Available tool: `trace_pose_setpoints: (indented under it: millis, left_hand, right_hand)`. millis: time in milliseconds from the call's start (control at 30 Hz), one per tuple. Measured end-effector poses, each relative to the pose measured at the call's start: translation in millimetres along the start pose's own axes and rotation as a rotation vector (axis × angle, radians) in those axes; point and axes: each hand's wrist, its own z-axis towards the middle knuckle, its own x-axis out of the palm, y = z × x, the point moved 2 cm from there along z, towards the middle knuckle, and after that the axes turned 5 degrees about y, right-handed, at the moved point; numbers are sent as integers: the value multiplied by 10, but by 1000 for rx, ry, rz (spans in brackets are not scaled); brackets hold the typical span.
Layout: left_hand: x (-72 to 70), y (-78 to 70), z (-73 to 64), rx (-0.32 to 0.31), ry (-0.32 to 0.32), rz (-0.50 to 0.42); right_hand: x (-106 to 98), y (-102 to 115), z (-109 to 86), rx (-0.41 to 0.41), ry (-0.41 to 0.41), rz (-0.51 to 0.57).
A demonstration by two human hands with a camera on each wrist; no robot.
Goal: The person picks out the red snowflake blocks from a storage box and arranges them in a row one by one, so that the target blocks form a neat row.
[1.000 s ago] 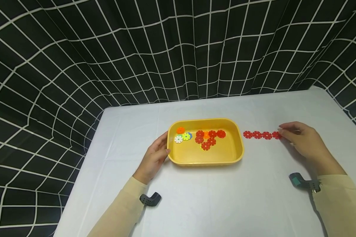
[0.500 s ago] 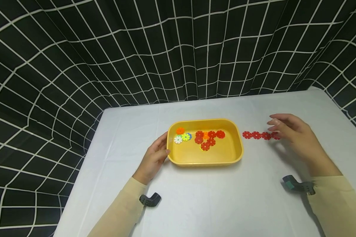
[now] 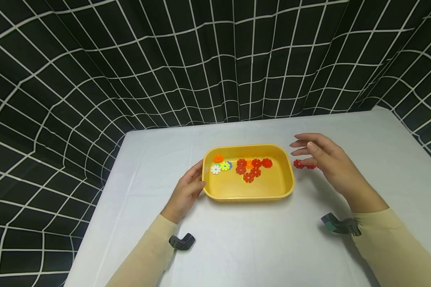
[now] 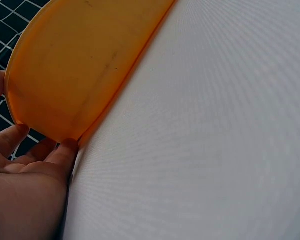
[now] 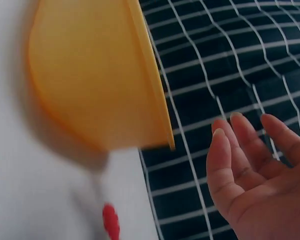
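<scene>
My left hand (image 3: 182, 195) grips the left end of a yellow plastic tray (image 3: 248, 198), thumb at the rim and fingers along the outer wall. In the left wrist view its fingertips (image 4: 67, 145) meet the tray's side low down, close to the tablecloth. Inside the tray lie red notched snowflake discs (image 3: 248, 177), an orange disc (image 3: 218, 159), a white disc (image 3: 216, 169) and a few other colours. Just right of the tray, my right hand (image 3: 330, 165) hovers with fingers spread loosely, holding nothing. It partly covers a row of red discs (image 3: 299, 164) on the table.
A white cloth (image 3: 251, 243) covers the table. Behind it and to the sides hangs a black curtain (image 3: 208, 71) with a white grid. Each wrist wears a dark camera band, such as the right one (image 3: 339, 225).
My right hand has let go of the right end of the red disc row, lifted, and moved left toward the tray. The left hand and tray stay put.
</scene>
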Motion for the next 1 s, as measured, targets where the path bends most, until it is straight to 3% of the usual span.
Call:
trace_pose_setpoints:
  millis: [100,400,767,1000]
  left_hand:
    - [-1,-4,-3,0,0,3]
    - [-8,8,1,1,-6,-12]
    - [-21,12,-1,4,-8,-12]
    - [-18,7,2,-3,-8,-22]
  right_hand:
    - [125,57,72,-18,51,22]
    - [480,119,285,37,151,55]
    - [804,121,621,74,234,127]
    - [1036,50,758,156,302,101]
